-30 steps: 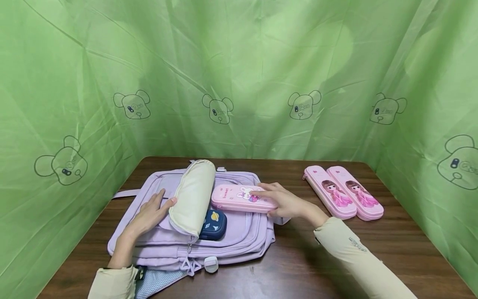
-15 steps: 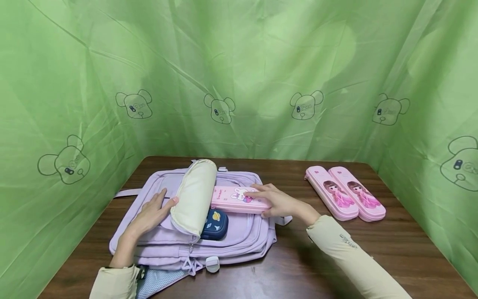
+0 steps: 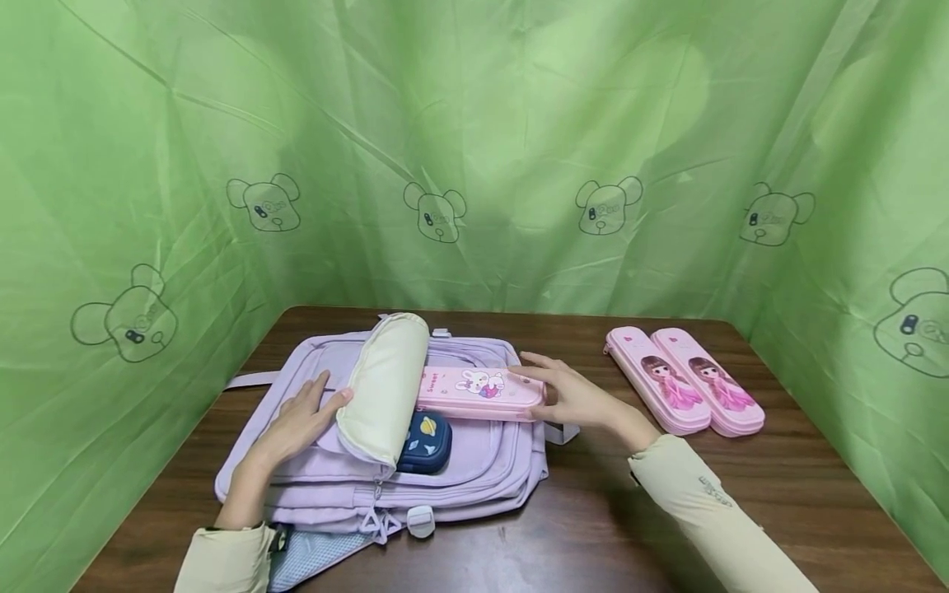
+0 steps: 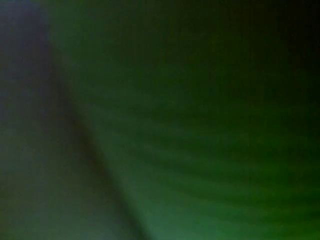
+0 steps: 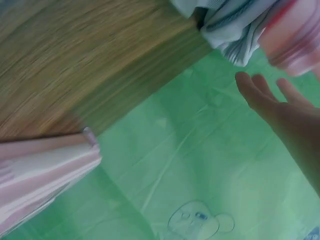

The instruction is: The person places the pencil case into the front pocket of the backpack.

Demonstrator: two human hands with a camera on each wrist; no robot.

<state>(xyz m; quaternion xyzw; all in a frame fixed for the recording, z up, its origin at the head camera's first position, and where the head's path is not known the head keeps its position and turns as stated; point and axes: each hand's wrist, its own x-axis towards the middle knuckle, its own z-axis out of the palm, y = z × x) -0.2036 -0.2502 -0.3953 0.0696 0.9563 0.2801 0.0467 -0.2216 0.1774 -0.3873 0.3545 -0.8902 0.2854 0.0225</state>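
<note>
A lavender backpack (image 3: pixel 460 453) lies on the table, its cream-lined front pocket flap (image 3: pixel 385 387) folded up and over. My left hand (image 3: pixel 300 416) rests on the backpack with fingers extended, the thumb at the flap's edge. A pink pencil case (image 3: pixel 452 395) with a white rabbit and "Sweet" lettering lies on the bag, its left end hidden by the flap. Below it, a navy case (image 3: pixel 428 445) with planet pictures is partly covered too. At the pink pencil case's right end is my right hand (image 3: pixel 571 399), fingers spread; the right wrist view shows its fingers (image 5: pixel 250 95) loosely extended.
Two pink pencil cases (image 3: pixel 656 379) with doll pictures lie side by side on the right of the brown table (image 3: pixel 593 511). A green curtain (image 3: pixel 511 165) surrounds the table. The backpack's straps and zipper pulls (image 3: pixel 378 525) hang toward the front. The left wrist view is dark and blurred.
The pink rabbit pencil case slid left, its end going under the flap. My right hand followed it, then loosened its hold and drew slightly right. My left hand stayed in place.
</note>
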